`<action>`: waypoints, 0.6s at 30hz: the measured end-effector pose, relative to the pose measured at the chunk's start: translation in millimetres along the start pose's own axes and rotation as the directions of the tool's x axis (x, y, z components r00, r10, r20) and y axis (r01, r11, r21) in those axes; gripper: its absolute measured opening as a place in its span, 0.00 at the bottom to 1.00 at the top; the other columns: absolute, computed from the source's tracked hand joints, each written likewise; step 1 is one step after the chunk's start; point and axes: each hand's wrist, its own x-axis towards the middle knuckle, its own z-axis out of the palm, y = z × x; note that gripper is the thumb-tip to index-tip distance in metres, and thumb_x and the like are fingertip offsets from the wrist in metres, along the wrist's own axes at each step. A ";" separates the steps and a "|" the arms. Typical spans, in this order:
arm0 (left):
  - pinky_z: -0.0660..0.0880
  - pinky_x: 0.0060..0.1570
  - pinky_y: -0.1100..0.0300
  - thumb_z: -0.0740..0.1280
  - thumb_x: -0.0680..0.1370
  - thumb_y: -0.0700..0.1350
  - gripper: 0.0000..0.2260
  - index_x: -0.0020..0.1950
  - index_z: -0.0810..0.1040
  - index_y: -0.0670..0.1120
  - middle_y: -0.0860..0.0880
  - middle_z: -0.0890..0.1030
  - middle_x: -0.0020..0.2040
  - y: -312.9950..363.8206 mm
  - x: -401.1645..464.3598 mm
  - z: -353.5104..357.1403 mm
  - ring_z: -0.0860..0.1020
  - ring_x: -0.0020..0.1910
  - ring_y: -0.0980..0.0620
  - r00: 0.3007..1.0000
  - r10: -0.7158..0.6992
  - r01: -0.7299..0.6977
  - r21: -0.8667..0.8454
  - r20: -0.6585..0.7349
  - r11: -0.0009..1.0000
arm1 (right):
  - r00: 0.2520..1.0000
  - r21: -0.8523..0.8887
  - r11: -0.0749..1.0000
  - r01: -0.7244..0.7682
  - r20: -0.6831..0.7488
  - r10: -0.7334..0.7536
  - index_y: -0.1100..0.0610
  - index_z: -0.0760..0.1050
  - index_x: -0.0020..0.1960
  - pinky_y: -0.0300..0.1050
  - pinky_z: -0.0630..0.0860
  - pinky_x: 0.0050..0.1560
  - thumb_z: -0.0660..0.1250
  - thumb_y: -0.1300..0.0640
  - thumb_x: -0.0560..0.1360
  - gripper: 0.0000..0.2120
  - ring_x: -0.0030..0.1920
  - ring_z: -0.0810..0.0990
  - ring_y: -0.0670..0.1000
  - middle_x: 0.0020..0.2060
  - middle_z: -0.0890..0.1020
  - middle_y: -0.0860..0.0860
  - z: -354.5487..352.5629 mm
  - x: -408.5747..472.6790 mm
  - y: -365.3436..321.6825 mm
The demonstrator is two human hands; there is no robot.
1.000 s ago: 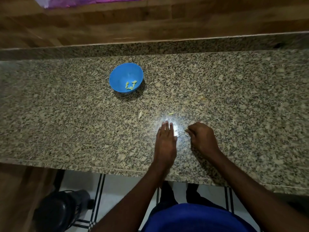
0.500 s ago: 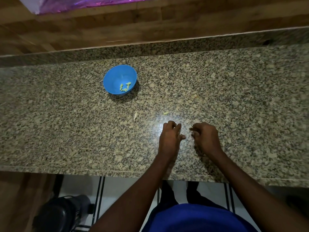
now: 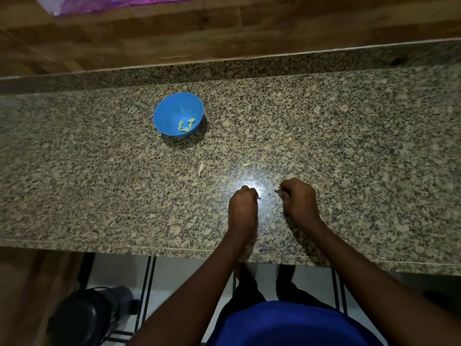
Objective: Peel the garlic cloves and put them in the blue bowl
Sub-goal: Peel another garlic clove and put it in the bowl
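The blue bowl [image 3: 164, 118] stands on the granite counter [image 3: 99, 191], far left of my hands, with several peeled yellowish garlic cloves [image 3: 185, 126] in it. My left hand [image 3: 243, 208] is curled into a fist near the counter's front, and a small pale tip shows at its fingers. My right hand [image 3: 298, 199] is curled beside it, pinching a small greyish scrap that may be garlic skin [image 3: 277, 190]. One unpeeled garlic clove [image 3: 201, 168] and a small yellowish piece [image 3: 246, 165] lie on the counter between the bowl and my hands.
A wooden wall panel [image 3: 224, 33] rises behind the counter's raised granite back edge. A purple plastic sheet [image 3: 112, 2] shows at the top left. Below the counter's front edge stands a dark appliance [image 3: 87, 318] on a tiled floor.
My left hand was flat on the counter and has curled into a fist. The two hands, close together before, have drawn slightly apart, each holding something small.
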 end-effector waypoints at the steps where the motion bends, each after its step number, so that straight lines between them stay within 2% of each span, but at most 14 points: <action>1: 0.69 0.32 0.61 0.73 0.70 0.31 0.07 0.37 0.81 0.42 0.45 0.80 0.37 -4.6 0.0 -3.7 0.78 0.33 0.50 0.999 -0.048 0.048 -0.045 -0.005 0.998 | 1.000 0.007 1.000 -0.010 0.008 0.010 0.57 0.72 0.34 0.43 0.61 0.36 0.74 0.61 0.72 0.12 0.34 0.72 0.51 0.33 0.75 0.50 0.1 -0.7 -0.7; 4: 0.72 0.34 0.66 0.72 0.72 0.35 0.06 0.37 0.85 0.44 0.50 0.84 0.37 -11.7 -0.9 -14.9 0.76 0.31 0.62 0.975 -0.211 0.220 -0.242 0.062 0.945 | 0.999 0.005 1.000 -0.017 0.048 0.017 0.58 0.77 0.37 0.41 0.62 0.38 0.73 0.63 0.72 0.06 0.37 0.75 0.52 0.36 0.78 0.52 0.5 -4.4 -1.8; 6: 0.74 0.35 0.71 0.74 0.71 0.37 0.05 0.37 0.86 0.45 0.53 0.84 0.33 -16.9 -2.8 -17.8 0.78 0.29 0.64 0.943 -0.308 0.333 -0.408 0.127 0.850 | 0.998 0.009 1.000 -0.016 0.069 0.015 0.53 0.72 0.34 0.42 0.61 0.38 0.73 0.62 0.71 0.12 0.37 0.75 0.53 0.33 0.74 0.50 -3.5 -8.3 -1.9; 7: 0.78 0.37 0.68 0.74 0.71 0.37 0.05 0.37 0.87 0.45 0.54 0.84 0.32 -20.4 -3.7 -18.7 0.80 0.29 0.63 0.924 -0.341 0.381 -0.481 0.172 0.790 | 0.996 0.009 1.000 -0.014 0.090 0.013 0.52 0.69 0.33 0.42 0.60 0.37 0.74 0.61 0.69 0.15 0.36 0.74 0.53 0.32 0.73 0.50 -6.1 -10.0 -1.6; 8: 0.82 0.39 0.61 0.75 0.71 0.37 0.05 0.36 0.87 0.45 0.53 0.84 0.32 -23.7 -3.9 -19.8 0.82 0.30 0.59 0.905 -0.366 0.425 -0.538 0.219 0.728 | 0.994 0.002 1.000 -0.006 0.108 0.006 0.54 0.69 0.33 0.43 0.60 0.37 0.75 0.59 0.68 0.15 0.35 0.73 0.54 0.32 0.73 0.50 -7.6 -11.5 -1.0; 10: 0.84 0.39 0.49 0.75 0.71 0.36 0.07 0.35 0.86 0.46 0.49 0.85 0.33 -30.0 -2.8 -20.4 0.84 0.32 0.49 0.875 -0.391 0.483 -0.591 0.286 0.646 | 0.991 -0.043 0.999 -0.002 0.137 0.008 0.58 0.73 0.36 0.45 0.61 0.37 0.77 0.57 0.67 0.12 0.37 0.73 0.54 0.35 0.76 0.53 -6.4 -15.2 -1.6; 12: 0.84 0.39 0.46 0.74 0.72 0.36 0.07 0.35 0.86 0.46 0.48 0.85 0.35 -30.9 -2.1 -22.4 0.85 0.32 0.46 0.869 -0.387 0.493 -0.596 0.307 0.634 | 0.993 -0.083 0.996 0.015 0.115 -0.006 0.60 0.77 0.39 0.44 0.62 0.38 0.77 0.60 0.67 0.09 0.39 0.74 0.55 0.38 0.78 0.54 1.2 -20.5 -3.1; 14: 0.84 0.38 0.47 0.74 0.72 0.35 0.07 0.36 0.86 0.45 0.48 0.86 0.35 -30.0 -1.6 -25.8 0.85 0.32 0.47 0.874 -0.369 0.485 -0.597 0.316 0.639 | 0.998 -0.089 0.996 0.025 0.053 -0.020 0.60 0.79 0.39 0.42 0.63 0.38 0.75 0.63 0.68 0.05 0.40 0.77 0.56 0.38 0.80 0.54 7.6 -23.6 -5.8; 18: 0.84 0.37 0.50 0.73 0.72 0.34 0.06 0.37 0.86 0.42 0.47 0.86 0.36 -32.1 -1.6 -34.6 0.85 0.33 0.48 0.885 -0.337 0.465 -0.617 0.321 0.635 | 0.999 -0.077 0.996 -0.038 -0.017 0.037 0.59 0.82 0.38 0.40 0.64 0.37 0.73 0.62 0.70 0.02 0.38 0.81 0.55 0.35 0.83 0.54 10.4 -17.8 -13.9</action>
